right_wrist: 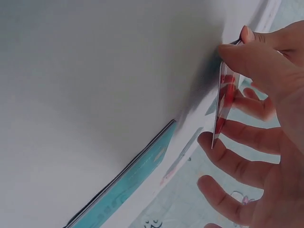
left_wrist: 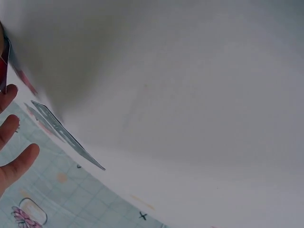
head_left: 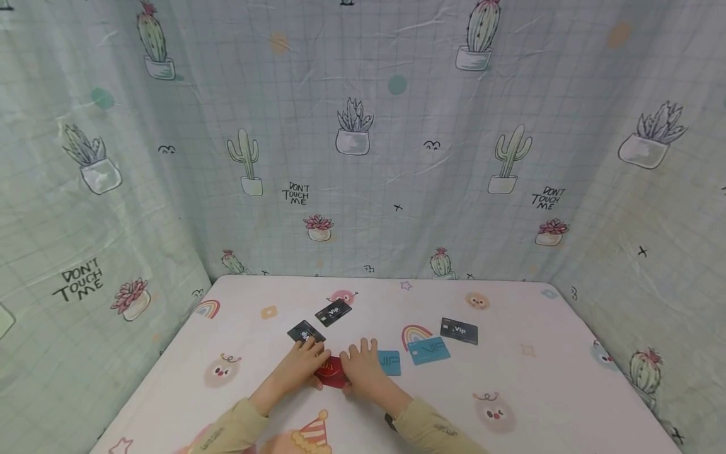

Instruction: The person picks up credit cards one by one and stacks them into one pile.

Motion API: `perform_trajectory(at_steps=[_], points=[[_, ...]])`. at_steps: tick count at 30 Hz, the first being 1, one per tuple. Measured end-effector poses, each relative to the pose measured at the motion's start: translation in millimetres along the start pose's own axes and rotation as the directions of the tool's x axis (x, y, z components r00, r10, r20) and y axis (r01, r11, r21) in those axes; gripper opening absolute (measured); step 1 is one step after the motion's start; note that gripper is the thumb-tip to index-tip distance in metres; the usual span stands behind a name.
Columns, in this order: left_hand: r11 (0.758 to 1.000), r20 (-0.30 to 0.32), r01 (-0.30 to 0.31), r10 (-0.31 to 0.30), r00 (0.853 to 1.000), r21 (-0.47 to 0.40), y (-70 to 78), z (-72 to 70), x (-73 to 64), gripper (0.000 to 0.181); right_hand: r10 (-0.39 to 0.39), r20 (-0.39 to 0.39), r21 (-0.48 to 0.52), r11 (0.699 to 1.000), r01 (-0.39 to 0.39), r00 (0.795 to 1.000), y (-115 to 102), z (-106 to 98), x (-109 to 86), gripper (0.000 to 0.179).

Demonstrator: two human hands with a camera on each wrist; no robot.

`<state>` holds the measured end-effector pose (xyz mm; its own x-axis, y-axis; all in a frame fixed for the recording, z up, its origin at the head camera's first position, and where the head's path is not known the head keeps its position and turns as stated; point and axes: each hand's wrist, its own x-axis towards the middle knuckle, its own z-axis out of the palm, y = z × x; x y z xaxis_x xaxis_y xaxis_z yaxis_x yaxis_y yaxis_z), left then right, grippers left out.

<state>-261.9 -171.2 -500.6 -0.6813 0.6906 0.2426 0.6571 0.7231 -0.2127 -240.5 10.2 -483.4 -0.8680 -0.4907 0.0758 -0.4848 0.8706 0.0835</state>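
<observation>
The left hand pinches the left end of the red card, fingertips by the near edge of a black card. Opposite, the right hand grips its right end, partly covering a blue card; the tabletop stretches farther right.

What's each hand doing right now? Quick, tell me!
Left hand: closed, holding the left end of the red card.
Right hand: closed, holding the right end of that same card.

Tabletop between forearms leaves passage; a black card crowds the left fingers.
</observation>
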Motion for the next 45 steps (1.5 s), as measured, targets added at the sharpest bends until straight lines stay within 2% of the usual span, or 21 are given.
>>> perform_trajectory(at_steps=[5,12,23,29,35,40,45], points=[[1.000,0.007,0.009,-0.009,1.000,0.008,-0.6,0.9,-0.7,0.058,0.011,-0.029,-0.002,1.000,-0.011,1.000,-1,-4,-1.5,0.051],[1.000,0.014,0.025,-0.025,1.000,-0.005,0.4,-5.1,-3.3,0.057,0.024,-0.053,-0.023,0.999,-0.025,0.998,-2,-3,-1.2,0.051],[1.000,0.007,0.027,-0.027,1.000,0.009,2.5,-8.3,-7.0,0.057,0.028,-0.100,0.019,0.999,-0.026,0.995,1,1,-7.2,0.057],[1.000,-0.027,0.022,-0.022,0.999,0.015,5.6,-10.4,-7.6,0.059,0.028,-0.131,0.043,0.999,-0.023,0.991,4,-1,-12.9,0.057],[0.999,-0.049,0.023,-0.024,0.999,-0.025,8.4,-14.9,-10.0,0.060,0.036,-0.158,0.054,0.998,-0.028,0.987,7,-2,-17.2,0.059],[1.000,-0.072,0.018,-0.017,0.997,0.004,9.9,-18.4,-10.1,0.060,0.042,-0.178,0.058,0.998,-0.032,0.983,10,-3,-19.7,0.060],[0.999,-0.108,0.011,-0.006,0.994,0.047,11.0,-18.1,-10.8,0.058,0.049,-0.165,0.069,0.997,-0.038,0.985,12,-4,-22.6,0.060]])
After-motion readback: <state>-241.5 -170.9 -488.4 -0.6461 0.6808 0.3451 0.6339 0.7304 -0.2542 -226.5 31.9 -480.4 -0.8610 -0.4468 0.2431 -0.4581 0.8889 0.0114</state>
